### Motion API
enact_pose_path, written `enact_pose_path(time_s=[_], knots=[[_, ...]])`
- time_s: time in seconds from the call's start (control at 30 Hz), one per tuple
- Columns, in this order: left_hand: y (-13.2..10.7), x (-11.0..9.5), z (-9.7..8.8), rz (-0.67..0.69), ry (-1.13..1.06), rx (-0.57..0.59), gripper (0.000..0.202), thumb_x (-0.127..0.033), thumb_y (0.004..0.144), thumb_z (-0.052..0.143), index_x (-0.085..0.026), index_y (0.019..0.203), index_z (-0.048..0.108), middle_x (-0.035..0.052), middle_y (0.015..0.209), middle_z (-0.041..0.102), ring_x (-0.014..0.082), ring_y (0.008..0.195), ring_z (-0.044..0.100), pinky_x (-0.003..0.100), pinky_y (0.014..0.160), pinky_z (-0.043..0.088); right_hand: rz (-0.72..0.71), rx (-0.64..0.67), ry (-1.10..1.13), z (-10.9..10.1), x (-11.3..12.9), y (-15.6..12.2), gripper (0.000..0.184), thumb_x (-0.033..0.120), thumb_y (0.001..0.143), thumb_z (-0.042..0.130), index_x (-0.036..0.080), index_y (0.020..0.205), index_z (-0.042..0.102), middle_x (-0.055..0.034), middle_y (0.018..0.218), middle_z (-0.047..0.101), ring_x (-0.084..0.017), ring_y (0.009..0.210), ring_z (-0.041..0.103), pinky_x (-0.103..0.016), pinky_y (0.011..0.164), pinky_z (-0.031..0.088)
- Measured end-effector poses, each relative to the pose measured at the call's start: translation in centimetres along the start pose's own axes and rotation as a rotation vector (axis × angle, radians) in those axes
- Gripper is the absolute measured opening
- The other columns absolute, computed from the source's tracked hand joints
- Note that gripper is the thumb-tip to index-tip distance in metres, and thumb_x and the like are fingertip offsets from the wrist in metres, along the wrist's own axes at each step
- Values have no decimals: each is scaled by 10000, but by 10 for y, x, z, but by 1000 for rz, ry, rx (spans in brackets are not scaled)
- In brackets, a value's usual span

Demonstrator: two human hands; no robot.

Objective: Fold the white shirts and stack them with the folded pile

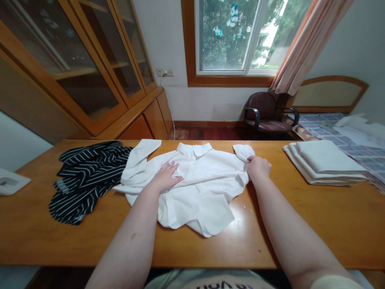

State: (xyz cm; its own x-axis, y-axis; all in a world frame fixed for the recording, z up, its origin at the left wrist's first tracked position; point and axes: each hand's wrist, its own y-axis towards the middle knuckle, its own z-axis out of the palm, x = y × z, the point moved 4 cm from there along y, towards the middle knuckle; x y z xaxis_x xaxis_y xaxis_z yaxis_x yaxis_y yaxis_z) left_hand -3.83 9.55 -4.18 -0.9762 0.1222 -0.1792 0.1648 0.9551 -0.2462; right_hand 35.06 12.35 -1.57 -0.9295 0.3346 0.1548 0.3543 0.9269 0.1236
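Observation:
A white collared shirt (207, 176) lies spread on the wooden table, its collar toward the window and its lower part rumpled toward me. My left hand (167, 176) rests on the shirt's left front, fingers spread over the cloth. At the shirt's right side, my right hand (258, 166) has its fingers closed on the white cloth near the sleeve (243, 151), which is folded up beside the shoulder. The other sleeve (142, 154) bends upward at the left, close to a black garment with white stripes.
The striped garment (90, 176) lies crumpled at the table's left. A stack of folded white cloths (326, 162) sits on the right. Beyond the wooden table (186, 251) are a glass-door cabinet (90, 72), an armchair (267, 112) and a bed (315, 124).

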Motion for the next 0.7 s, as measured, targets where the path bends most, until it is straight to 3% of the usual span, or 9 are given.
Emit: enact_pose_path(time_s=[0.07,0.13,0.2,0.23,0.33,0.4,0.5,0.57,0.7], knots=[[-1,-1,0,10,10,11,841,-628,767,393,-174,1455,223,77,1526,147,274,1397,117,458,1108,138,-112,-154,-8,-13,9,-7,326,178,792,460,209,1031,679,-121,1055,660,-303,1032,537,-419,855,360],[-1,-2,0,-1,26,0,833,-619,771,392,-173,1454,225,81,1525,154,278,1395,124,459,1105,148,-289,-218,13,-23,26,-22,330,217,838,437,191,1100,636,-118,1115,636,-284,1072,511,-397,889,341],[0,-4,0,-14,42,-15,820,-608,776,395,-171,1451,234,86,1523,163,279,1393,133,459,1103,155,-474,-98,16,-23,47,-41,333,313,888,401,195,1119,610,-110,1060,650,-253,1002,548,-357,855,362],[0,-5,0,-18,48,-21,815,-603,778,396,-170,1450,238,88,1522,167,279,1393,136,459,1103,155,-495,-22,10,-21,55,-50,354,381,903,377,202,1104,607,-105,1010,659,-245,950,568,-348,827,375],[0,-8,0,-23,43,-35,804,-594,782,406,-168,1446,250,89,1520,174,275,1392,143,453,1104,156,-505,232,-39,-6,75,-75,473,549,874,376,180,1067,600,-138,996,634,-262,954,569,-362,816,390],[0,-11,0,-20,18,-52,788,-582,786,416,-166,1439,269,92,1517,184,274,1390,153,446,1105,158,-462,316,-56,5,79,-82,607,619,816,436,154,1196,522,-196,1160,554,-310,1102,495,-428,864,377],[-2,-13,-2,-5,-57,-69,723,-548,819,391,-158,1422,310,102,1507,218,264,1387,167,432,1108,154,-412,387,-70,18,77,-78,863,682,739,487,148,1389,298,-250,1415,287,-371,1308,242,-594,923,287],[-5,-13,-5,8,-121,-73,654,-518,858,330,-155,1401,353,103,1490,268,244,1380,203,404,1105,176,-408,432,-64,25,73,-71,913,688,737,473,161,1432,202,-235,1479,155,-375,1354,115,-667,934,212],[-11,-10,-11,33,-194,-103,612,-516,876,295,-157,1353,432,92,1431,393,212,1329,331,330,1075,256,-421,459,-27,30,63,-56,930,675,730,484,185,1448,152,-196,1507,105,-366,1375,29,-695,960,137]])
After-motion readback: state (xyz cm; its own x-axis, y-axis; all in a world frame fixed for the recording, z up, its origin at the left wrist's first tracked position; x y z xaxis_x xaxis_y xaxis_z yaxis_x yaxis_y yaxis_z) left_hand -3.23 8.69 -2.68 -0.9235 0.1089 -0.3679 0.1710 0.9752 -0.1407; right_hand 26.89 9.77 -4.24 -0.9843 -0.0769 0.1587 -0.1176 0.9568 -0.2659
